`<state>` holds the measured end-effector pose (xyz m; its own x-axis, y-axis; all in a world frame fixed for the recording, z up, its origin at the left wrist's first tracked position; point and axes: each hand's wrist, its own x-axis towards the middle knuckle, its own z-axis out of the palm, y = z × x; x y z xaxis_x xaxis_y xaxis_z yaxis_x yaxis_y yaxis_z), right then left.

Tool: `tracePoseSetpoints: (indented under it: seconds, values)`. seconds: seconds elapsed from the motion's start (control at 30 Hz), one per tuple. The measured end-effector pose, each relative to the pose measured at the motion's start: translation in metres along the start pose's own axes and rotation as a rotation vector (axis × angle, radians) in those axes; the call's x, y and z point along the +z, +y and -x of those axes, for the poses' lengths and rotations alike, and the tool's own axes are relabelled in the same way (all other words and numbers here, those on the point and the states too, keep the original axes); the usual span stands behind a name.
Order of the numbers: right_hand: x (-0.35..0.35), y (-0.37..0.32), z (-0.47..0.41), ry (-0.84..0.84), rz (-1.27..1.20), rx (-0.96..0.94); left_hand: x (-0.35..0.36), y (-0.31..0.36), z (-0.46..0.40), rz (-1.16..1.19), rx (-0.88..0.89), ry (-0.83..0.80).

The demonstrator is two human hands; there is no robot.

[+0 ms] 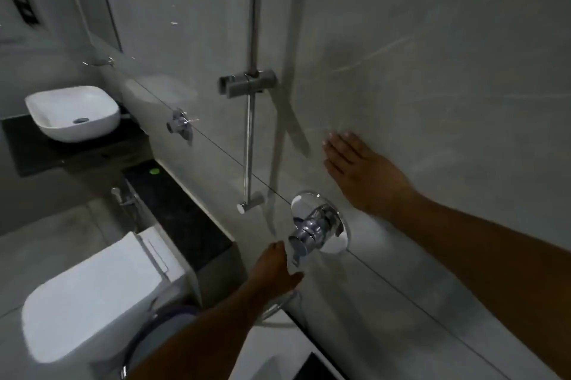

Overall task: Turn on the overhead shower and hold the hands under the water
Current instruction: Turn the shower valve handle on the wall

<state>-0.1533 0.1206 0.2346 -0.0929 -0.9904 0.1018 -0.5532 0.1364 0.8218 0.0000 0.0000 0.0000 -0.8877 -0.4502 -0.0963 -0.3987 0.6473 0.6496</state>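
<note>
A chrome shower mixer valve [318,225] with a lever handle pointing down sits on the grey tiled wall. My left hand [275,268] is just below and left of the lever, fingers apart, its fingertips close to the handle but holding nothing. My right hand [358,172] lies flat against the wall, above and right of the valve, fingers spread. A chrome shower rail [251,101] with a slider bracket [247,83] runs up the wall. The overhead shower head is out of view and no water is visible.
A white toilet [102,293] stands at lower left with a dark ledge [179,209] behind it. A white basin [72,114] sits on a dark counter further left. A small chrome tap [180,126] sticks out of the wall. A hose [278,308] curves below the valve.
</note>
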Motion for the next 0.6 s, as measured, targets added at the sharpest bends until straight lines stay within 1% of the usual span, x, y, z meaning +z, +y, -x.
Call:
tracePoseSetpoints:
  seconds: [0.03,0.1,0.13,0.2,0.27,0.43,0.5,0.53,0.6]
  values:
    - [0.002,0.0,-0.003,-0.006,0.047,0.019,0.008,0.003,-0.003,0.064,-0.03,0.004]
    - [0.002,0.0,-0.007,0.019,0.05,0.013,0.02,0.008,-0.006,0.212,-0.048,0.036]
    - [0.0,-0.004,-0.008,0.005,0.067,0.004,0.024,0.01,-0.009,0.275,-0.051,0.069]
    - [0.002,-0.003,-0.008,-0.008,0.082,-0.01,0.026,0.016,-0.014,0.328,-0.083,0.104]
    - [0.0,-0.001,-0.009,-0.01,0.094,0.005,0.023,0.014,-0.014,0.304,-0.077,0.106]
    - [-0.002,-0.003,-0.01,-0.018,0.124,0.017,0.0,0.005,-0.006,0.202,0.001,-0.036]
    - [-0.004,-0.003,-0.01,-0.014,0.125,0.024,-0.008,0.006,-0.004,0.148,0.016,-0.064]
    - [-0.004,-0.003,-0.01,-0.012,0.12,0.027,-0.011,0.007,-0.003,0.131,0.028,-0.04]
    - [-0.005,-0.002,-0.009,-0.001,0.115,0.029,-0.019,0.011,0.0,0.158,0.051,0.085]
